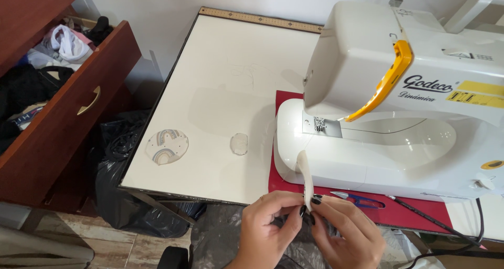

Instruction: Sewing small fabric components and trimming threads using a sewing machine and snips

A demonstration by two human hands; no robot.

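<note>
Your left hand (268, 224) and your right hand (344, 229) meet at the near edge of the table (210, 80), just in front of the white sewing machine (388, 106). Both pinch the same small, pale fabric piece (305, 175), which stands upright between your fingertips: the left thumb and forefinger grip its lower edge from the left, and the right fingers, with dark-painted nails, press it from the right. The piece's upper end rises in front of the machine's rounded base, though whether it touches the base I cannot tell.

The machine sits on a red mat (404, 211) on the right part of the table. Its needle plate (320, 124) is bare, well apart from the piece you hold. A pair of blue-handled thread snips (362, 199) lies on the mat just to the right of your right hand, and a black cord (446, 224) runs off to the right.

Further left on the white tabletop lie a round fabric patch with a rainbow print (166, 146) and, nearer the machine, a small clear oval piece (239, 143). At far left a dark wooden drawer (68, 111) stands open, filled with clothing.
</note>
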